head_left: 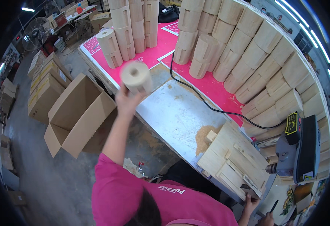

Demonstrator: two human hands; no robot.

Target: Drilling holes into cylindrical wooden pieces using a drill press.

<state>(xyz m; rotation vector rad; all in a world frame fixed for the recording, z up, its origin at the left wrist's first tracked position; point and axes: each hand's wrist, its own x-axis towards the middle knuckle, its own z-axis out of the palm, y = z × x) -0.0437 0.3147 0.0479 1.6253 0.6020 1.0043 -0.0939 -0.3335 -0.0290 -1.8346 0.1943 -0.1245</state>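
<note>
A pale wooden cylinder (136, 77) with a round hole in its top is smeared by motion, and my left hand (129, 100) is closed round its lower part. It is above the left end of the white work surface (172, 109). At the lower right, my right hand (250, 204) has its fingers bent at the near corner of a wooden jig (232, 154), beside a dark block (247, 188). Part of those fingers is hidden. A drill (296, 150) lies on its side, its chuck pointing toward the jig.
Stacked wooden cylinders (262, 56) line the far and right sides, more (110, 49) standing on pink sheeting (146, 58). A black cable (202, 100) crosses the table. Sawdust (204, 137) lies by the jig. An open carton (78, 113) stands left. Another hand (266, 219) shows lower right.
</note>
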